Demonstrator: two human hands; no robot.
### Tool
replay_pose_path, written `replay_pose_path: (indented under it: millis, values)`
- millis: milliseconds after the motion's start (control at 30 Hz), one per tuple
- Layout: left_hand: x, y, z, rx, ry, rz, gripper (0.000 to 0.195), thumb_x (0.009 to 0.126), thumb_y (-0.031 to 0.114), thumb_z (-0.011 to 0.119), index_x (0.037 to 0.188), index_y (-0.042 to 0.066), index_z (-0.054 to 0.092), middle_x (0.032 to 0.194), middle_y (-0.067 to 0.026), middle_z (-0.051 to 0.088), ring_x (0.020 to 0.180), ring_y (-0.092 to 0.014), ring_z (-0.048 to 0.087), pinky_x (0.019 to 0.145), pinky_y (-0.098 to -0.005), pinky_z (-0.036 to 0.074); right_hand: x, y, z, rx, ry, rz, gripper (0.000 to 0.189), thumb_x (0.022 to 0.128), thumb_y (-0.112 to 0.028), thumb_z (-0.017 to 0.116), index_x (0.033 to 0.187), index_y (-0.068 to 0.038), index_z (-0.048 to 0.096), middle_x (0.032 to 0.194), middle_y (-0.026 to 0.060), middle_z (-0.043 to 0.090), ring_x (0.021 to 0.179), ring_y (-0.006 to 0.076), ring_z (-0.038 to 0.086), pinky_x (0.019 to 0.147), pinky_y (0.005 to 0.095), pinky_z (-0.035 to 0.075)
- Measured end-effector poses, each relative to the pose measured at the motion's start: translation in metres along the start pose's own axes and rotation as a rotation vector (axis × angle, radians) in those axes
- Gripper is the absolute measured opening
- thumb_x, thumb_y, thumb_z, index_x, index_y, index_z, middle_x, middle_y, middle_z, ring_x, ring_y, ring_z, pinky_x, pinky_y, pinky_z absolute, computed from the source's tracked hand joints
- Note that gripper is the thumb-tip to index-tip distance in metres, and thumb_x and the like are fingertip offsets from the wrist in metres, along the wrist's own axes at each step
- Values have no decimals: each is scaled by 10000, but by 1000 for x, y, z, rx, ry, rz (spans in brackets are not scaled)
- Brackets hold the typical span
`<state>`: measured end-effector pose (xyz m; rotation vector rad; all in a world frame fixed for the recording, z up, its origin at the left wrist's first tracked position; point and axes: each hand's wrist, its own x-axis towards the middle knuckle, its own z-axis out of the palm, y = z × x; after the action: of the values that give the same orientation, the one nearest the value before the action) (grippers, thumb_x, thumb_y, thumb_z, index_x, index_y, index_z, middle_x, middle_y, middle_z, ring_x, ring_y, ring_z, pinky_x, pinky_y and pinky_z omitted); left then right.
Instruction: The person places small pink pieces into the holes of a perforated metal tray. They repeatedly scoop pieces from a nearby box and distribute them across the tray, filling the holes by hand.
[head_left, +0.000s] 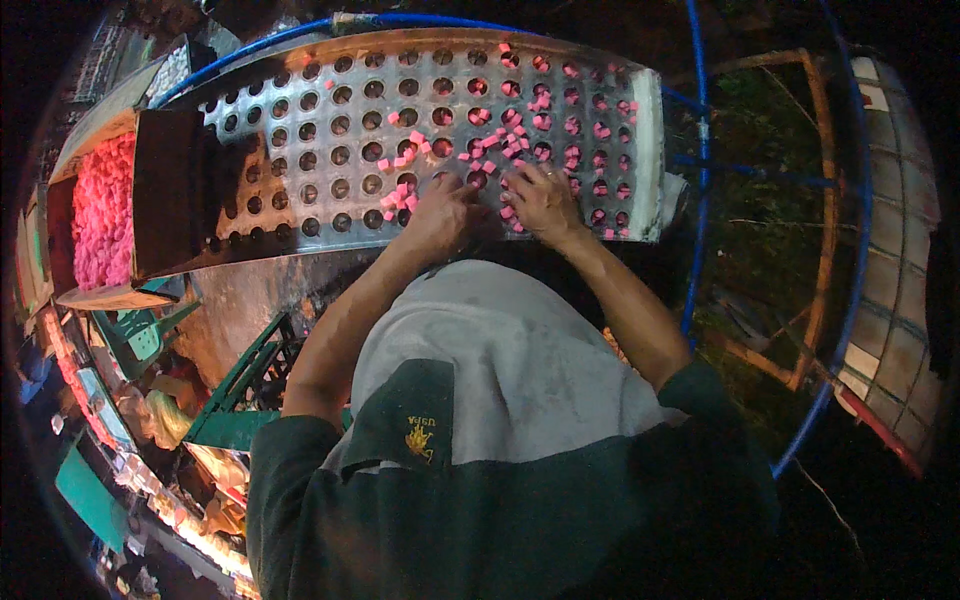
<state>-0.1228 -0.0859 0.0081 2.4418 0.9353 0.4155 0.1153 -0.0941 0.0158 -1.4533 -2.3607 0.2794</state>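
A long metal sheet (360, 171) with rows of round holes lies across in front of me. Small pink cubes (517, 140) are scattered over its right half, some on the metal and some inside the holes. My left hand (448, 208) rests low over the middle of the sheet, just right of a small cluster of pink cubes (400, 199); its fingertips reach the holes. To its right, my right hand (546, 196) has bent fingers among the cubes near the front edge. Whether either hand pinches a cube is too small to tell.
An open cardboard box (166, 187) full of pink pieces (105, 214) stands at the sheet's left end. Behind it is a container of white pieces (172, 71). Blue pipes (703, 150) run behind and to the right. A green plastic chair (236, 420) stands at lower left.
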Motion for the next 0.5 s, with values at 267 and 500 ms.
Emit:
replay_pose_path:
  millis: [267,500]
  values:
    - [-4,0,10,1,76,55,404,790,334,725,1150,150,703,1191,-110,611,1179,-336,518,1012,-525,402,-2,7,17,-56,-26,11,205,874,-166,705,1065,-92,708,944,82,634,835,283,614,751,438,458]
    - [20,-2,-5,290,80,10,714,852,445,679,1442,81,507,1523,-197,423,1422,-415,363,1152,-594,288,12,-4,-22,74,-159,9,328,877,-264,728,1123,-52,685,1162,140,618,1103,325,590,922,455,465]
